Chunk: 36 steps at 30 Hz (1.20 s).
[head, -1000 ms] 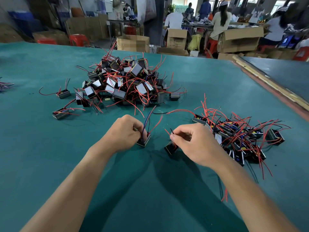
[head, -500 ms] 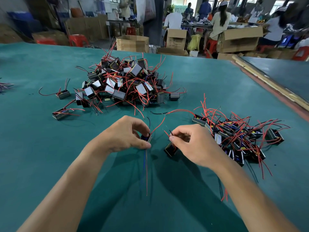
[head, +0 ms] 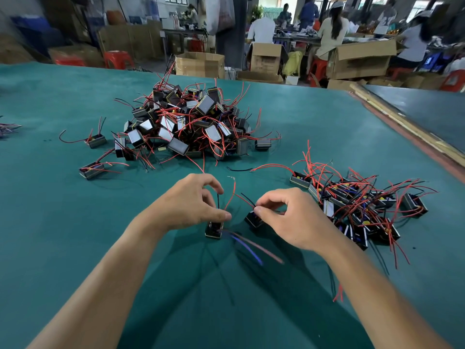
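Green matting covers a broad workbench in a busy workshop, with cardboard boxes and other workers beyond its far edge. Just under the left hand a small black module stands on the mat. The thumb and curled fingers pinch it at the top, where its wires come out. A red lead and a thin black lead rise past the fingertips, while blue and red leads trail toward the person in a blur. The right hand pinches, thumb against forefinger, the wires on top of a second module, which sits just left of that thumb and near the first module. Well ahead of the left hand lies a big heap of similar modules, and just to the right of the right hand spreads a flatter pile. The work appears to be dressing the leads of two modules at once. With the hands this close, the loose leads could cross and snag, so that pulling on one module drags the other. A sharp tug on a pinched wire might strain its joint at the housing. Either module could also tip out of such a light grip, or the flatter pile's stray wires could catch the right wrist.
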### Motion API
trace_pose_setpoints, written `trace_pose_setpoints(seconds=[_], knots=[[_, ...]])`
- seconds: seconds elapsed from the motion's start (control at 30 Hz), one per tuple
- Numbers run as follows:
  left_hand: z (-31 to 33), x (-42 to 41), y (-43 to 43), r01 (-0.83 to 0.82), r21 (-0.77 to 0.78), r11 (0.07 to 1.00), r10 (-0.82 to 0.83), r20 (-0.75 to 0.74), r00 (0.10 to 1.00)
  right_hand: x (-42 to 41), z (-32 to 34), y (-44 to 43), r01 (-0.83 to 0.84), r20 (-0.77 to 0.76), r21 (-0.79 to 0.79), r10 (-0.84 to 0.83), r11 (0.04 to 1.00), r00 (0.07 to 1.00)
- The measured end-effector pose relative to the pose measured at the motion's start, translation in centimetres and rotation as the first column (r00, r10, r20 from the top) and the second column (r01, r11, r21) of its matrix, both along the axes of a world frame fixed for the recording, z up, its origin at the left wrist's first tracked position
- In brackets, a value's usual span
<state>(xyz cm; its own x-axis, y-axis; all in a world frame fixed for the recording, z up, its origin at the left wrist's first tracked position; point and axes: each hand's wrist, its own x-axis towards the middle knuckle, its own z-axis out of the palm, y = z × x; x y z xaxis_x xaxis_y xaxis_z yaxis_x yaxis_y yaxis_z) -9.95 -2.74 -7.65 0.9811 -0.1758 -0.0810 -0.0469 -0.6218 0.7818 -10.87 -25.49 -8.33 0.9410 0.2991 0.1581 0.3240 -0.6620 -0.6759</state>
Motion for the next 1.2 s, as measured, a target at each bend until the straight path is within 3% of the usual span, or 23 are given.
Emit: trace_pose_setpoints(seconds=[0.1, 0.23, 0.4, 0.57, 0.73, 1.0, 1.2], knots=[[-0.7, 0.3, -0.7, -0.138, 0.035, 0.99, 0.133, 0.114, 0.984, -0.1, 0.0, 0.1, -0.032, 0.008, -0.019, 0.032, 0.999, 0.999], [-1.2, 0.3, -1.2, -0.18, 0.062, 0.982, 0.166, 0.181, 0.969, -0.3, 0.0, 0.4, -0.05, 0.001, -0.07, 0.05, 0.996, 0.999], [-1.0, 0.4, -1.0, -0.132, -0.139, 0.981, 0.146, 0.089, 0.985, -0.4, 0.3, 0.2, -0.003, 0.005, -0.107, 0.004, 0.994, 1.0], [-1.0, 0.3, -1.4, -0.111, -0.228, 0.967, 0.126, 0.052, 0.991, -0.8, 0.5, 0.5, -0.046, -0.001, -0.074, 0.046, 0.996, 0.999], [-1.0, 0.1, -2.1, -0.083, -0.281, 0.956, 0.091, 0.015, 0.996, -1.1, 0.2, 1.0, -0.101, 0.001, 0.024, 0.101, 0.995, 0.995], [-0.5, -0.2, -2.4, -0.079, -0.358, 0.931, 0.061, -0.06, 0.996, -0.8, 0.4, 0.8, -0.1, 0.061, 0.049, 0.096, 0.994, 0.993], [-0.4, -0.1, -2.0, -0.036, -0.377, 0.926, 0.0, -0.096, 0.995, -0.4, 0.1, 0.5, -0.068, -0.02, 0.049, 0.069, 0.996, 0.997]])
